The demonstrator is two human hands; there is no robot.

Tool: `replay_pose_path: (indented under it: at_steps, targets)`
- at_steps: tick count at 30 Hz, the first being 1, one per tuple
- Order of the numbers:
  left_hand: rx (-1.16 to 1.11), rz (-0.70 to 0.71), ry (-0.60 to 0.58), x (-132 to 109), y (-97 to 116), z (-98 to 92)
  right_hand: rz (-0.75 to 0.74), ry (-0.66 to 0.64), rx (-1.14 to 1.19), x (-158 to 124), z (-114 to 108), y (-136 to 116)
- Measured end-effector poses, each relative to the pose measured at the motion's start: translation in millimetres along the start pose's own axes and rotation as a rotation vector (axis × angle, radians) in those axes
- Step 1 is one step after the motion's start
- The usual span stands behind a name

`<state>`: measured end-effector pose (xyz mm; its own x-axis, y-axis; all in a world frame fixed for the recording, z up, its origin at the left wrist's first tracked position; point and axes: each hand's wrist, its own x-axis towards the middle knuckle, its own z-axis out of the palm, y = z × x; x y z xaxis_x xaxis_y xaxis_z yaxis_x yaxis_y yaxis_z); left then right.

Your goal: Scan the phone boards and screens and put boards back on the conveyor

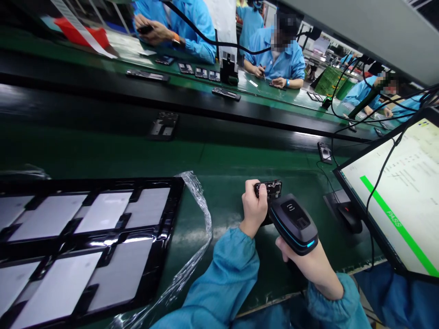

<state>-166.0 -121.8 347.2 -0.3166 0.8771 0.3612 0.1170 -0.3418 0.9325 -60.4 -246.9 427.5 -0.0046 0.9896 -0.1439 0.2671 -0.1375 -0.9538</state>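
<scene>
Between the thumb and fingers of my left hand is an opened phone, its inner parts showing at the top. My right hand is wrapped round the grip of a black barcode scanner, whose head hides most of the fingers. A blue light glows along the scanner's edge. The scanner's front end is close to the phone and covers its lower part; whether they touch I cannot tell.
A black tray of pale flat panels fills the left. Crumpled clear plastic film trails beside it. At right stand a monitor reading PASS and a mouse. Phone parts lie on the dark belt; co-workers sit beyond.
</scene>
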Motion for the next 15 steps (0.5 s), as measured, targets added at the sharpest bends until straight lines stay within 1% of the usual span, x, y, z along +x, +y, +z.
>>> replay_pose_path:
  at_steps: [3, 5, 7, 10, 12, 15]
  targets:
    - [0.006, -0.032, 0.015, -1.2, -2.5, 2.8, -0.06, -0.016, -0.042, -2.5, 4.9, -2.8]
    - [0.021, -0.068, 0.029, -2.7, -4.1, 5.6, -0.141, -0.019, -0.14, -3.6, 10.9, -4.6]
    - [0.055, -0.121, 0.074, -4.2, -5.4, 8.2, -0.19, -0.017, -0.224, -4.0, 17.5, -5.4]
    - [0.096, -0.172, 0.103, -5.2, -6.8, 10.0, -0.167, -0.027, -0.239, -3.8, 24.8, -5.9]
    - [0.098, -0.171, 0.092, -4.9, -7.4, 9.8, -0.137, -0.037, -0.226, -3.2, 26.8, -6.6]
    - [0.1, -0.175, 0.099, -3.4, -7.3, 8.7, -0.14, -0.039, -0.21, -2.4, 27.3, -8.5]
